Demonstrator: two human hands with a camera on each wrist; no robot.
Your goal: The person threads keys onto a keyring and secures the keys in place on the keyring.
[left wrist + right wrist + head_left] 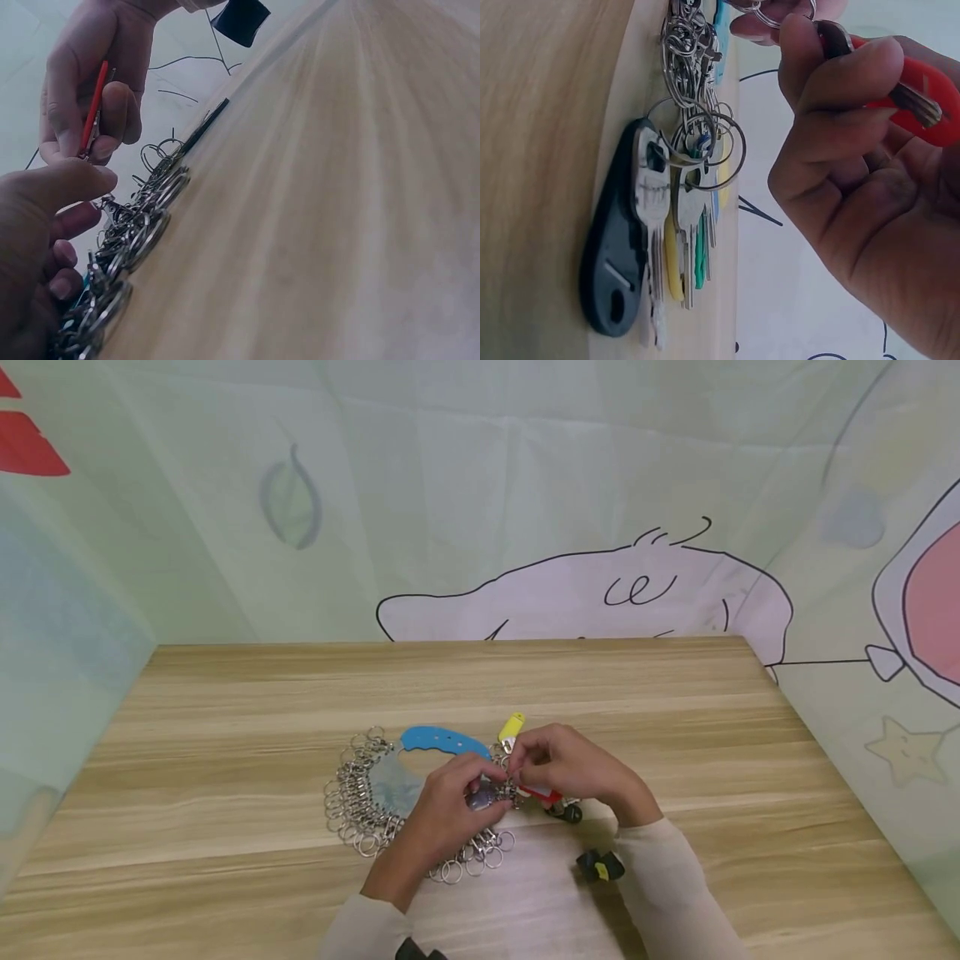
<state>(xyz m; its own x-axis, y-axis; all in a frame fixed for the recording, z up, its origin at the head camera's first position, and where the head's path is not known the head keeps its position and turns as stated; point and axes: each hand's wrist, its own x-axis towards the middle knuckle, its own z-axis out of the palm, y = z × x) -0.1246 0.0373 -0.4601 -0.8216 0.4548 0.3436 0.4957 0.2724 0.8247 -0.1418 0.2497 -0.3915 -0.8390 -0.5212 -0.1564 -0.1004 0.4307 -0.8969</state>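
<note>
On the table lies a big key holder with a blue handle (446,741), its edge hung with several metal clips and split rings (352,793). My left hand (448,797) reaches over its right side, pinching a metal ring (784,11) between thumb and fingers. Just right of it, my right hand (573,764) pinches a key (919,105) with a red tag (941,82); the tag also shows edge-on in the left wrist view. Below the right hand hang keys (690,202) on rings, beside a black key tag (615,240). Part of the holder is hidden under my left hand.
A yellow key tag (512,727) lies behind the hands on the wood-grain table (247,710). Near the right forearm is a black strapped piece with a yellow mark (600,866). A printed cloth (480,485) stands around the table's back and sides.
</note>
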